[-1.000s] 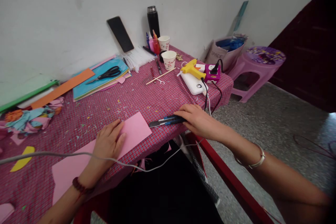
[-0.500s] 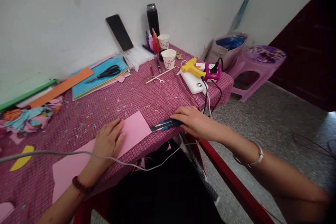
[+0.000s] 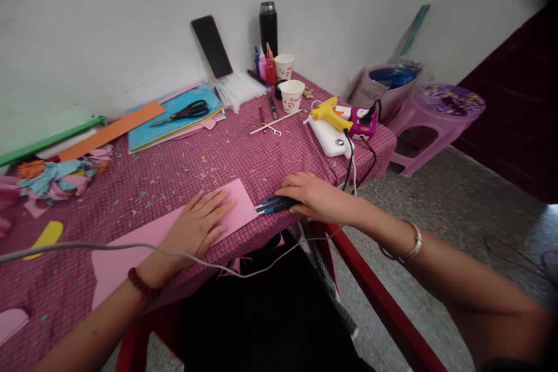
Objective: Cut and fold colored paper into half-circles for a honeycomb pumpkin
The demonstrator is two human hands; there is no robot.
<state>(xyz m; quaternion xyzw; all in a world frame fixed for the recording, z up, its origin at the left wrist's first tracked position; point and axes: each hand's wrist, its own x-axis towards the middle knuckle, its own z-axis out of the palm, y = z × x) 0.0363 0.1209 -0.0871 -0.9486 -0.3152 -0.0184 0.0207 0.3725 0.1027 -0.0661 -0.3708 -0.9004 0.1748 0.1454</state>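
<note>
Pink paper (image 3: 238, 200) lies along the front edge of the checked table. My left hand (image 3: 198, 229) rests flat on it with the fingers stretched out, pressing it down. In my right hand (image 3: 316, 197) is a slim black-and-blue tool (image 3: 272, 205) with metallic parts at its front end. Its tip meets the right edge of the pink paper. My palm and fingers hide the rear of the tool, so its exact kind is unclear. A grey cable (image 3: 187, 256) crosses in front of my left wrist.
Black scissors (image 3: 185, 111) lie on blue sheets (image 3: 146, 132) at the back left. A yellow glue gun (image 3: 331, 114) sits on a white power bank (image 3: 331, 140) at the right. Paper cups (image 3: 291, 96), a bottle (image 3: 268, 29) and scraps (image 3: 65, 177) stand or lie around.
My left hand has slid right along the pink paper, its fingers flatter and nearer the right edge. The tool's tip stays at that edge. The view has shifted slightly.
</note>
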